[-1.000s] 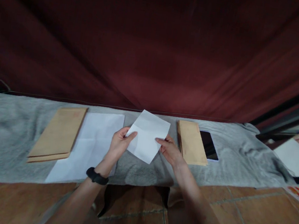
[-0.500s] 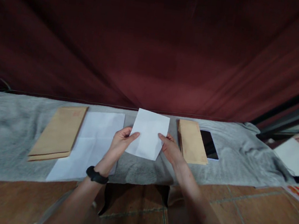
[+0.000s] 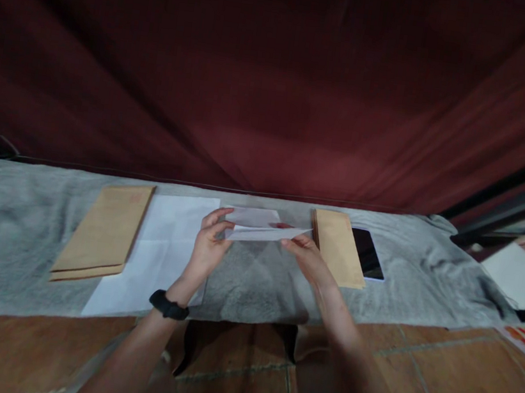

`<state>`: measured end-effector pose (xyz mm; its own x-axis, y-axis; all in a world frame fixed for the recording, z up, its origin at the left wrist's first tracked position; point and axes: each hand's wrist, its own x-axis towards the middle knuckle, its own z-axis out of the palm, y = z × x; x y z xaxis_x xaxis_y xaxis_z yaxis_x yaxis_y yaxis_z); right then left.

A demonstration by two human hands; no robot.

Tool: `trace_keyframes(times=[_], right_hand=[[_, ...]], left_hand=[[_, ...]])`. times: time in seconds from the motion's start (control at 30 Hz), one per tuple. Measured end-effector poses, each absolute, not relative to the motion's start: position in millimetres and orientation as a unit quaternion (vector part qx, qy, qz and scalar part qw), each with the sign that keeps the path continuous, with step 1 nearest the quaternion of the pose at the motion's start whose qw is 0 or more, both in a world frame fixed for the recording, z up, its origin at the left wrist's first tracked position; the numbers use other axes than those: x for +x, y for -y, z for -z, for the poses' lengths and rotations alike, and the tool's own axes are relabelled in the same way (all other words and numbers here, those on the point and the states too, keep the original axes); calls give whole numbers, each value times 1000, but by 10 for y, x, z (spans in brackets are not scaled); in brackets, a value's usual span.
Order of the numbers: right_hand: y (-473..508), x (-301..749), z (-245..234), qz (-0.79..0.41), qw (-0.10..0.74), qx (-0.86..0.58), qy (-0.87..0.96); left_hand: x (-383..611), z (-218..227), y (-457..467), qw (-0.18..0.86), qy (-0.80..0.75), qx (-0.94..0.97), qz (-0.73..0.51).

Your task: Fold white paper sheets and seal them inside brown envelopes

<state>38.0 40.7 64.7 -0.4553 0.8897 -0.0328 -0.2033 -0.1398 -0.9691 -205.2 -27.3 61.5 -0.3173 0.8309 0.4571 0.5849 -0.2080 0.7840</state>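
A folded sheet of white paper (image 3: pixel 260 233) is held up over the middle of the cloth, tilted nearly edge-on, its layers parted. My left hand (image 3: pixel 211 241) grips its left edge between thumb and fingers; a black band circles that wrist. At the right end, my right hand (image 3: pixel 306 254) pinches the paper, some fingers hidden behind it. Left of my left hand lie white sheets with crease lines (image 3: pixel 165 235), partly under a stack of brown envelopes (image 3: pixel 103 227). Just beyond my right hand is a smaller stack of brown envelopes (image 3: pixel 340 248).
A dark-screened device (image 3: pixel 369 254) lies partly under the right-hand envelopes. Grey cloth (image 3: pixel 250 291) covers the long, narrow surface. Dark red fabric (image 3: pixel 276 95) hangs behind it. Below are brown floor tiles (image 3: pixel 456 377); a white item (image 3: pixel 523 276) stands at far right.
The paper has tipped from facing me to nearly edge-on, and its folded layers have come apart. Both hands have shifted their grip slightly; the things on the cloth have stayed put.
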Motion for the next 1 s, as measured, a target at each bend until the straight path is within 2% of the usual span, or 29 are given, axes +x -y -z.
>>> trace_keyframes(times=[0.17, 0.23, 0.37, 0.47, 0.53, 0.6, 0.67, 0.77, 0.87, 1.0], right_hand=[[-432, 514, -440, -656, 287, -390, 579], [-441, 568, -372, -639, 253, -408, 601], [-460, 634, -318, -568, 227, -420, 671], [-466, 601, -320, -455, 194, -453, 742], [-453, 535, -316, -359, 167, -493, 774], [-420, 452, -310, -268, 147, -527, 793], [-372, 374, -308, -200, 133, -541, 806], [-300, 288, -315, -150, 114, -545, 817], [-252, 245, -302, -136, 111, -555, 813], [-224, 234, -257, -108, 142, -567, 804]], left_hand=[[-2092, -485, 348, 142, -632, 706, -285], [-2100, -477, 392, 168, -619, 731, -234], [-2156, -500, 454, 297, -568, 724, -256], [-2198, -477, 465, 419, -540, 651, -330], [-2192, -442, 451, 444, -568, 575, -387], [-2142, -412, 430, 383, -625, 525, -433], [-2042, -402, 418, 269, -662, 542, -443], [-1810, -386, 445, 126, -643, 652, -381], [-1562, -298, 504, 70, -617, 736, -271], [-1370, -126, 538, 42, -645, 743, -174]])
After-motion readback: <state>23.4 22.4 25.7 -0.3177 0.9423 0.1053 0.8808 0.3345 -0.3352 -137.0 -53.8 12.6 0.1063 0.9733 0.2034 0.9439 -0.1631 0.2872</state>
